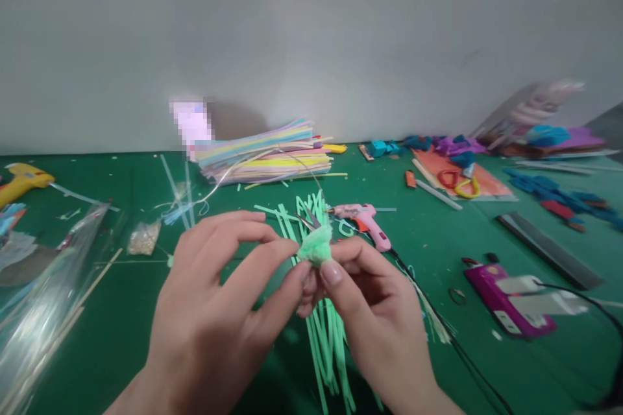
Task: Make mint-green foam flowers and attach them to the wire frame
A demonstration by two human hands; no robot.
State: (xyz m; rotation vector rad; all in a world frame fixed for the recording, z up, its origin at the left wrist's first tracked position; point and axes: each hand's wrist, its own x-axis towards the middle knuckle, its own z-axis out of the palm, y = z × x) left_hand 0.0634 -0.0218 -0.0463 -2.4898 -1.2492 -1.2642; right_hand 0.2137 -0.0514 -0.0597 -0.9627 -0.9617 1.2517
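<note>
A small light-green fuzzy piece, cupped and apparently made of pipe cleaner, is pinched above the table. My right hand holds its base between thumb and index finger. From the other side, my left hand pinches its edge with thumb and index fingertip, the other fingers loosely curled. Under and behind both hands lie several green pipe cleaners, partly hidden. Metal blade tips, likely of scissors, show just behind the fuzzy piece; their handles are hidden. A pink glue gun lies just beyond my right hand.
A bundle of pastel pipe cleaners lies by the wall. At left are a yellow glue gun, a small bag of beads and clear plastic wrap. A purple power strip and black cord occupy the right.
</note>
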